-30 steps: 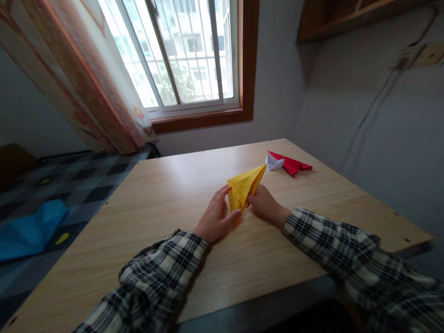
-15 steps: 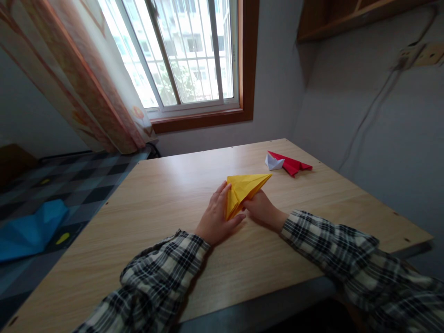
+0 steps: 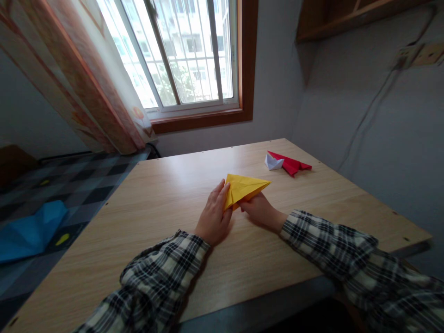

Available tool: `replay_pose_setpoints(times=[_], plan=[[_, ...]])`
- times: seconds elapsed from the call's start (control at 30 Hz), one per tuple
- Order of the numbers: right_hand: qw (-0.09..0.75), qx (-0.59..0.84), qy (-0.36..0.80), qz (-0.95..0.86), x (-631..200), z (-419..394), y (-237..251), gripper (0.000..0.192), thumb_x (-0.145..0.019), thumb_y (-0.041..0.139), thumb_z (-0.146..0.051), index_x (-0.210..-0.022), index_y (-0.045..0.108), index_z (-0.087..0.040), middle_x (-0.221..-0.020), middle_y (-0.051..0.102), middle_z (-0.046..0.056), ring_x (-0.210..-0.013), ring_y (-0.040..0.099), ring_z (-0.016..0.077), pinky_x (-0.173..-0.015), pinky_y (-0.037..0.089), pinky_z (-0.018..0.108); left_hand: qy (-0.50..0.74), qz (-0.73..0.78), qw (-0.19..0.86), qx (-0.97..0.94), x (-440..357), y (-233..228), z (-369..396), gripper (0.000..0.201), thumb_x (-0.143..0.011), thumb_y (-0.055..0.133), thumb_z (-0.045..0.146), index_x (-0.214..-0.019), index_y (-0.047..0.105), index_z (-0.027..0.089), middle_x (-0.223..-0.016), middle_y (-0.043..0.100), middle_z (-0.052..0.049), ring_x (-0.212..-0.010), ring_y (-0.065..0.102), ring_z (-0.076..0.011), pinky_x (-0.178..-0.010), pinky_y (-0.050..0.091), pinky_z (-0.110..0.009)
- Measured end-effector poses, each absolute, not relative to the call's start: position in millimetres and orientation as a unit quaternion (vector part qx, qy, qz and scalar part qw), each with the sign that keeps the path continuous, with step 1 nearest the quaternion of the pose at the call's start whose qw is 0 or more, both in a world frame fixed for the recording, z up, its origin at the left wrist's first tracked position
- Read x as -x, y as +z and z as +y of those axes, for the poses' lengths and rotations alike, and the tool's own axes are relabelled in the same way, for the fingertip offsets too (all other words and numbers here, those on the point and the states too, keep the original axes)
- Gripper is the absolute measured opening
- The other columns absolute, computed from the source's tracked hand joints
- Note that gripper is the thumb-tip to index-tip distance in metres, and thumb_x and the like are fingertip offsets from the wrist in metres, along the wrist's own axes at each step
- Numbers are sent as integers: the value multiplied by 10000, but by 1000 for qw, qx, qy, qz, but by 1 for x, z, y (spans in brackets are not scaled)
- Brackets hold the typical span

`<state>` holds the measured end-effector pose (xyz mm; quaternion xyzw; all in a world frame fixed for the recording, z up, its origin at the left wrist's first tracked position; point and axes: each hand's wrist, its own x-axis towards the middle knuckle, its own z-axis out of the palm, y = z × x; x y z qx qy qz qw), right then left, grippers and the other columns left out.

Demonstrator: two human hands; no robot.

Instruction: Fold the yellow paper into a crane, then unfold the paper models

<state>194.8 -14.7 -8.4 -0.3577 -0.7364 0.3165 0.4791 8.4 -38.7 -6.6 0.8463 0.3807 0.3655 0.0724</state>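
A folded sheet of yellow paper (image 3: pixel 245 187) is held between my two hands over the middle of the table, its pointed end toward the right. My left hand (image 3: pixel 214 215) grips its left edge, fingers along the far side and thumb at the near lower corner. From below and to the right, my right hand (image 3: pixel 259 210) holds the paper's near side; some of its fingers are hidden beneath the folds.
On the wooden table (image 3: pixel 166 217), a small white paper boat (image 3: pixel 274 162) touches a red folded paper plane (image 3: pixel 293 165) toward the back right. Blue folded paper (image 3: pixel 33 229) lies on the checked bedcover (image 3: pixel 79 178) at left. A window (image 3: pixel 187 55) is beyond the table.
The left thumb has drawn in against the paper's lower corner. The yellow paper has flattened and tilted, its lower edge rising and its right tip dropping slightly.
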Motion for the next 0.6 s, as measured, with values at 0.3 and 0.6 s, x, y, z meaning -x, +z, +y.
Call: replay_pose_setpoints(times=[0.3,0.6], plan=[[466,358,201,-784,-196,-13,-15,249,-858,521,-100,-977,712,-207,-955,746,60,-962,682,218,-877,555,340,384,387,53,-836,-8,-7,-36,634,-948,483,138,-1546,294,223,-1577,390,-171,-1472,369,-285,-1200,343,-556],[456,329,148,-814,-195,-13,-18,296,-900,516,-115,-1125,693,-188,-1171,729,120,-1142,662,267,-1035,510,428,409,384,77,-824,-7,-6,-34,671,-879,450,54,-1526,346,198,-1564,422,-156,-1462,387,-265,-1217,328,-539]])
